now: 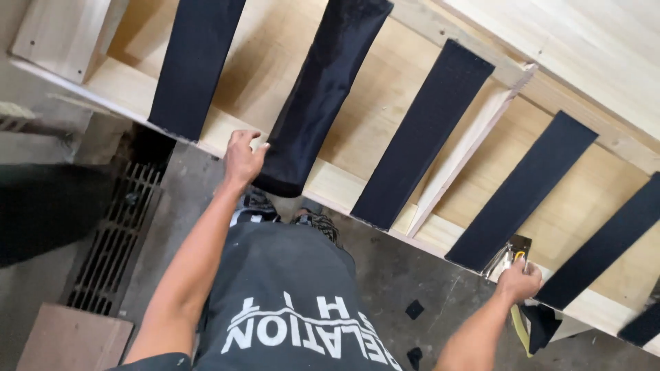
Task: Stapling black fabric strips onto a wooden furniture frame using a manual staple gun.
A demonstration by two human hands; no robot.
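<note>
A pale wooden frame (337, 182) lies in front of me with several black webbing straps stretched across it. My left hand (242, 156) presses on the frame's near rail and grips the loose lower end of the second strap (313, 103), which hangs over the edge. My right hand (520, 280) is closed on a metal staple gun (510, 255) with a yellow part, held at the near rail beside the end of the fourth strap (526, 189).
A metal floor grate (113, 237) runs along the concrete floor at left, with a brown board (69, 340) near it. Small black fabric scraps (414, 309) lie on the floor. My dark shirt and shoes fill the lower middle.
</note>
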